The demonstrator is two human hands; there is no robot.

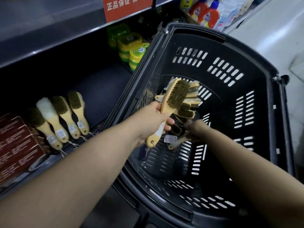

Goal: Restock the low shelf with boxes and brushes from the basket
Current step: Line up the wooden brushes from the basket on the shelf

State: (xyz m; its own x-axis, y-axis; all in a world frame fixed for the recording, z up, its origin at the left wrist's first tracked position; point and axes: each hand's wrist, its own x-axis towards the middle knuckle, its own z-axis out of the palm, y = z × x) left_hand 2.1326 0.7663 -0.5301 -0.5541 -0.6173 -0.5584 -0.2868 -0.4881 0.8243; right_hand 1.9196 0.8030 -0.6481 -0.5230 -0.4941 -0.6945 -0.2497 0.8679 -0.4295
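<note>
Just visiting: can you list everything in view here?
basket: one, black, right of the shelf
held brush: one, pale handle, olive bristles, above the basket
basket brushes: a pile, count unclear, inside the basket
shelf brushes: four, three olive, one white, in a row on the shelf
boxes: several, red, left of that row
tubs: several, yellow-green, back of the shelf
bottles: several, orange, upper right
sign: one, red, upper shelf edge
left hand: fingers grip the held brush's handle
right hand: among the basket brushes, blurred, grip unclear
</note>
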